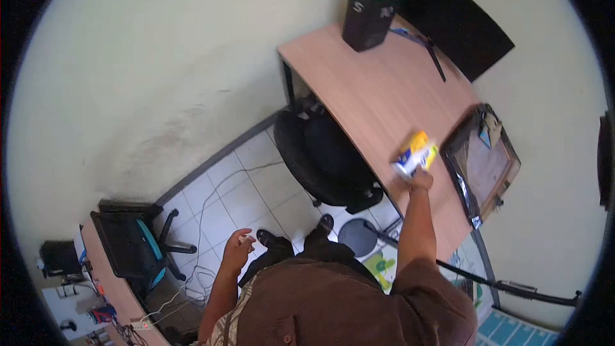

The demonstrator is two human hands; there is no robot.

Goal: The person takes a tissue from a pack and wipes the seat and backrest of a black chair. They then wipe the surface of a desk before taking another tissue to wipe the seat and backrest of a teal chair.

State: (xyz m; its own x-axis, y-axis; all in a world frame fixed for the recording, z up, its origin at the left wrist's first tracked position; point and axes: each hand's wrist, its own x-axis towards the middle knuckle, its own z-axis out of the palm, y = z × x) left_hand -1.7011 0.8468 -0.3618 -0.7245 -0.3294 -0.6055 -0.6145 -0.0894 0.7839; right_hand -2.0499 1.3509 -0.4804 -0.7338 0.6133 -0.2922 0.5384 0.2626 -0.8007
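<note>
My right hand (421,181) is closed on a white, yellow and blue package (416,155) over the near edge of the wooden desk (378,90). The package is slightly blurred, and I cannot tell whether it touches the desktop. My left hand (239,245) hangs above the tiled floor with its fingers curled but apart, holding nothing.
A black bin with a green rim (368,19) and a monitor (448,16) stand on the desk. A framed panel (483,166) lies at its right end. Black chairs (327,160) and loose cables (202,218) are around me. A second desk (109,250) is at left.
</note>
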